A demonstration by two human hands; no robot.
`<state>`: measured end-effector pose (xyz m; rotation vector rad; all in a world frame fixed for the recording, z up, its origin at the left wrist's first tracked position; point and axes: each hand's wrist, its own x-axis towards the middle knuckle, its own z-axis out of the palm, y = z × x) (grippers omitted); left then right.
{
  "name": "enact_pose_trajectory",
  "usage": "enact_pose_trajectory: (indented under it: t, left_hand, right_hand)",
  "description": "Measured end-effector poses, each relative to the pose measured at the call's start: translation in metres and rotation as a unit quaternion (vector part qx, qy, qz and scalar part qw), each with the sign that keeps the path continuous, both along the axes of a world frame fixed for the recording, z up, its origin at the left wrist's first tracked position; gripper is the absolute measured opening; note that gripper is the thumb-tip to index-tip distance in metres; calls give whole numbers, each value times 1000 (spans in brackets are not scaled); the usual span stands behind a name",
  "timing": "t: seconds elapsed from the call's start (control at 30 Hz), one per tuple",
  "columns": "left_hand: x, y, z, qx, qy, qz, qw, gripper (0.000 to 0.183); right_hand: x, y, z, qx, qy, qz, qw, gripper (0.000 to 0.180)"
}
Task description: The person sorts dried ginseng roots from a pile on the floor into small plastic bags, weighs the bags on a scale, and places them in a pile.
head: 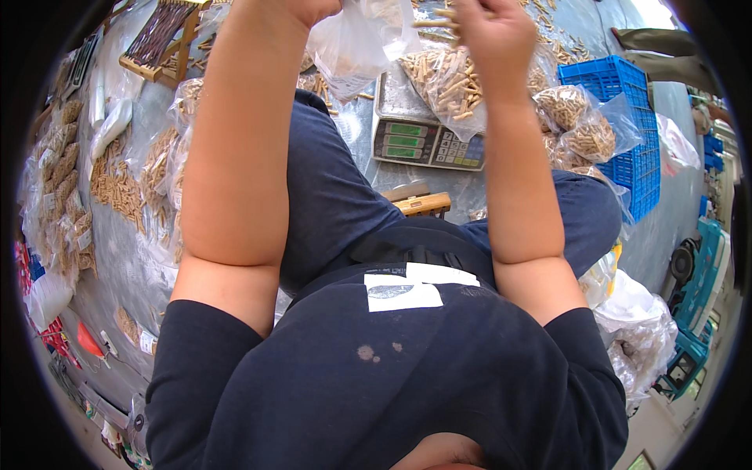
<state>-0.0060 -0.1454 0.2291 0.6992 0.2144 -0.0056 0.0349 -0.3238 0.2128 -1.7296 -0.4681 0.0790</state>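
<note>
Cut off partly by the upper picture edge, my left hand (314,10) grips a clear plastic bag (352,53), which hangs down with its corner towards me. My right hand (499,35) is closed around several short wooden dowels (437,23) whose ends stick out to the left; the hand is slightly blurred. Below it, a clear bag full of dowels (449,82) rests on a digital weighing scale (405,141) with lit green displays and a keypad. Some loose dowels lie on the floor behind and beside the scale.
A blue plastic crate (631,135) stands at right, with filled bags (587,126) against it. More filled bags (64,170) and a loose dowel pile (117,185) lie at left. A wooden rack (158,41) is upper left. Another person's legs (664,53) show upper right.
</note>
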Motion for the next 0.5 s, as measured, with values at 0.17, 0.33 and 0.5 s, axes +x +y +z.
enact_pose_trajectory:
  t: [0.17,0.33,0.5]
  left_hand:
    - [-1,-16,8,15,-14,17,1000,23]
    - [-7,2,0,-49,-30,44,997,17]
    - [-10,-10,21,-41,18,169,985,15]
  right_hand:
    - [-4,68,-52,-137,-256,150,945,29]
    - [10,76,-102,-207,-113,286,929,27]
    - [26,-34,-19,-236,25,71,969,12]
